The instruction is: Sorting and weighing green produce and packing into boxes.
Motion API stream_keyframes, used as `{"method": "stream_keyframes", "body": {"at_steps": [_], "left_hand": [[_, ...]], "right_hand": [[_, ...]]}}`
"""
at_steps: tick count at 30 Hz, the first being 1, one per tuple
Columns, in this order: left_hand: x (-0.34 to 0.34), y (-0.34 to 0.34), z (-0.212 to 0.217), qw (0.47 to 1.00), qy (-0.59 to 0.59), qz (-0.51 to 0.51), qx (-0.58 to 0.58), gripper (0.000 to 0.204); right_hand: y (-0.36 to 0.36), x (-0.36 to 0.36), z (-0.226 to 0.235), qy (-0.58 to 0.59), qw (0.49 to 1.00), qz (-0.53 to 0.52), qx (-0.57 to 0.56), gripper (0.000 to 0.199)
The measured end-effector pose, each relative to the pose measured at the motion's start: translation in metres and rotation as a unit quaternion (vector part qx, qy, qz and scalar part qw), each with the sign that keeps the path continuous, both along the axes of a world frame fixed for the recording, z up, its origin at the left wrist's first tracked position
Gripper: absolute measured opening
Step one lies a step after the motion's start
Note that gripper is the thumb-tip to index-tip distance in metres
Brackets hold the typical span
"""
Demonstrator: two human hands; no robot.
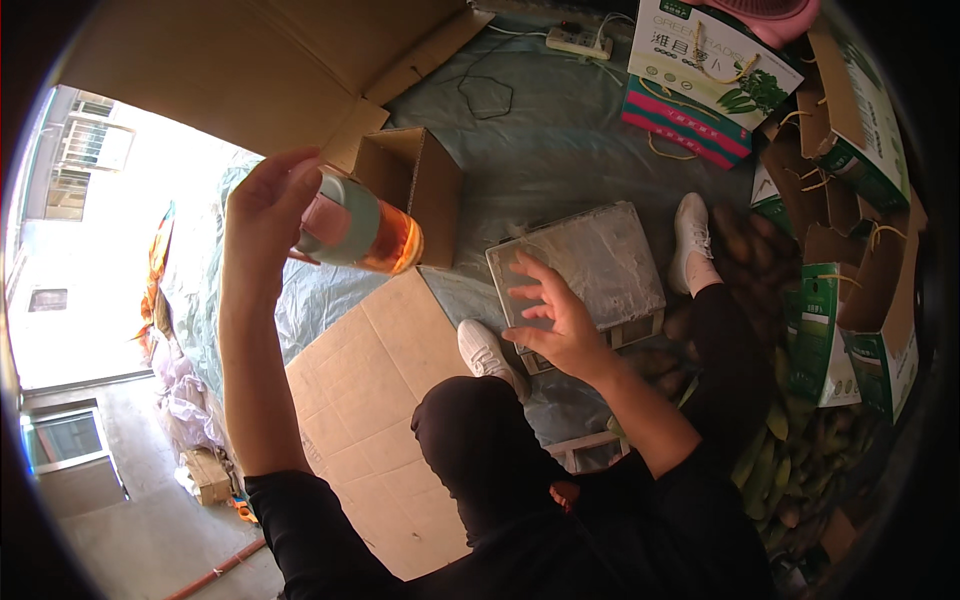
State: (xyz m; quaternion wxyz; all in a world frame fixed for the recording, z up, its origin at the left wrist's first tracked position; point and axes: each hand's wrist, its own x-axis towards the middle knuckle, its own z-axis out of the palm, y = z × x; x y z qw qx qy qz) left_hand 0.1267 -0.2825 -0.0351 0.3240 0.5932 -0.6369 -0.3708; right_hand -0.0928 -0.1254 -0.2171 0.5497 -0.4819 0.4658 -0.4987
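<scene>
- Your left hand [262, 215] is raised at the upper left, its fingers [300, 180] clasped round a bottle [360, 232] with a pale green sleeve and amber liquid in the clear lower part; the bottle lies tilted, nearly on its side.
- Your right hand [560, 322] hovers over a flat scale [580, 268] wrapped in clear film, fingers spread and loose, holding nothing; whether they touch the film cannot be told.
- The scale sits on a grey-blue tarp [540, 150] on the floor, between your two white shoes [488, 352].
- A small open brown carton [412, 190] stands just behind the bottle; a flattened cardboard sheet [375, 400] lies below it.
- White-and-green printed boxes [835, 335] with yellow cord handles stack along the right edge; another with a pink-and-teal side [700, 75] lies at the top.
- A white power strip [578, 42] lies at the top edge.
</scene>
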Motion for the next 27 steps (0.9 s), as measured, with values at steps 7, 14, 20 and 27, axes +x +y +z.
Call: {"method": "stream_keyframes", "body": {"at_steps": [7, 14, 20, 27], "left_hand": [[0.042, -0.109, -0.101, 0.998, 0.004, 0.058, -0.019, 0.032], [0.047, -0.183, -0.25, 0.993, 0.034, 0.11, 0.005, 0.03], [0.018, -0.186, -0.308, 0.971, 0.173, 0.126, 0.102, 0.034], [0.036, -0.187, -0.346, 0.943, 0.259, 0.113, 0.176, 0.038]], "right_hand": [[0.052, -0.072, 0.03, 0.1, 0.993, -0.033, 0.048, 0.066], [0.072, -0.104, 0.031, 0.126, 0.981, -0.092, 0.114, 0.062], [0.065, -0.105, 0.015, 0.123, 0.979, -0.087, 0.139, 0.061], [0.056, -0.103, 0.0, 0.138, 0.977, -0.065, 0.148, 0.061]]}}
